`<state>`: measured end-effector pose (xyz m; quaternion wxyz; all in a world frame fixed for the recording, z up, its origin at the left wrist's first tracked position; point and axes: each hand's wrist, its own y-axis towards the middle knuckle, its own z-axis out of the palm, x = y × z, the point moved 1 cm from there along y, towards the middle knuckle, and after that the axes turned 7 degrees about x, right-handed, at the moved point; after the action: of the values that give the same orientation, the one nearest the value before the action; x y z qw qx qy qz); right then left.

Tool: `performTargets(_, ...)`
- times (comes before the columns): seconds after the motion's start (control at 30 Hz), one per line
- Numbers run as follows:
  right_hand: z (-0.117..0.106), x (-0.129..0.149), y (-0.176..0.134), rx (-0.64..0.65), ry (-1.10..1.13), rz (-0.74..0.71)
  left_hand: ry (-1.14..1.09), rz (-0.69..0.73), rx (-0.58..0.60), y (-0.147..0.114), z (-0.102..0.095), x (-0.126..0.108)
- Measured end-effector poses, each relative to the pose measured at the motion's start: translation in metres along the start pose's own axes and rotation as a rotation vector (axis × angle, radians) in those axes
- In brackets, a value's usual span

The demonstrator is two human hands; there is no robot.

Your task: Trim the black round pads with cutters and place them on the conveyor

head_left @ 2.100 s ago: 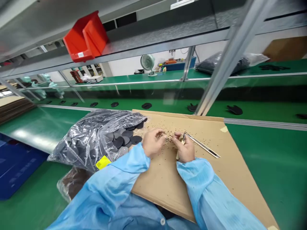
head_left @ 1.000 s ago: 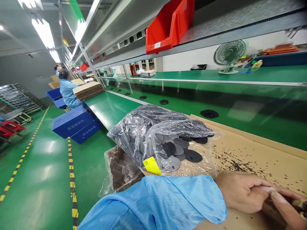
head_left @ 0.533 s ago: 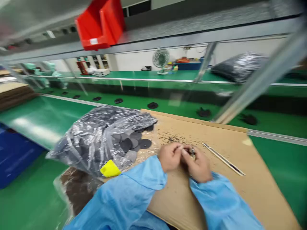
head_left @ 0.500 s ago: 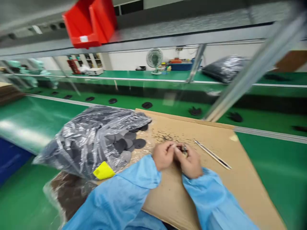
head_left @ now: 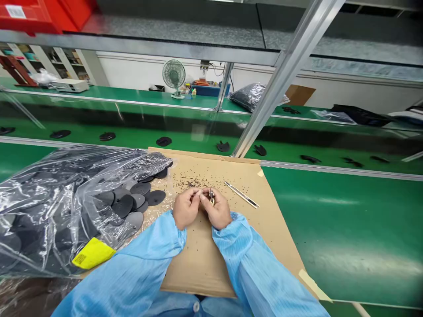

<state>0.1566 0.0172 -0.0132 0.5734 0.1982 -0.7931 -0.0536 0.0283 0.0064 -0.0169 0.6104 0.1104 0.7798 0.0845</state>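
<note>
Over the cardboard sheet [head_left: 198, 268], my left hand [head_left: 187, 208] and my right hand [head_left: 216, 209] meet with fingertips touching. Closed round a small shiny metal tool with pale yellow parts [head_left: 212, 197], my right hand hides most of it, so its kind is unclear. The left fingers are pinched together; whatever they hold is too small or covered. Just beyond the hands lie many tiny black bits [head_left: 193, 182]. To the right rests a slim white-and-dark utility knife [head_left: 242, 194]. Black round discs [head_left: 155, 197] spill from a clear plastic bag [head_left: 66, 189] on the left.
A yellow label [head_left: 93, 253] lies on the bag's near edge. Behind the cardboard, a green conveyor [head_left: 188, 147] carries spaced black parts. A slanted metal post [head_left: 274, 75] rises at the cardboard's far edge. Above hangs a shelf with a red bin [head_left: 42, 17].
My view has swung to the right, so the bag, bin and fan sit further left. Both hands stay together over the cardboard, with the metal tool still in the right.
</note>
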Motion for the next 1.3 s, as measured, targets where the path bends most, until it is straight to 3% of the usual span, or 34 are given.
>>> performTargets(0.43, 0.001, -0.004, 0.001, 0.014, 0.009, 0.007, 0.018, -0.004, -0.023, 0.001, 0.000, -0.002)
performTargets(0.63, 0.000, 0.002, 0.012, -0.121, 0.007, 0.061, 0.028, -0.022, -0.056, 0.002, -0.001, -0.002)
performTargets(0.73, -0.010, -0.001, 0.049, -0.173, -0.091, 0.096, 0.014, -0.035, -0.071, 0.003, 0.000, -0.001)
performTargets(0.93, -0.052, -0.039, 0.173, -0.240, -0.523, 0.290, 0.061, -0.006, -0.081, 0.003, 0.001, -0.002)
performTargets(1.03, -0.064, -0.061, 0.225, -0.202, -0.663, 0.379, 0.100, 0.018, -0.082, 0.003, 0.001, -0.005)
performTargets(1.17, -0.068, -0.087, 0.269, -0.142, -0.671, 0.413, 0.137, 0.063, -0.085, 0.005, 0.002, -0.008)
performTargets(1.3, -0.067, -0.110, 0.293, -0.070, -0.642, 0.482, 0.134, 0.088, -0.093, 0.007, 0.001, -0.009)
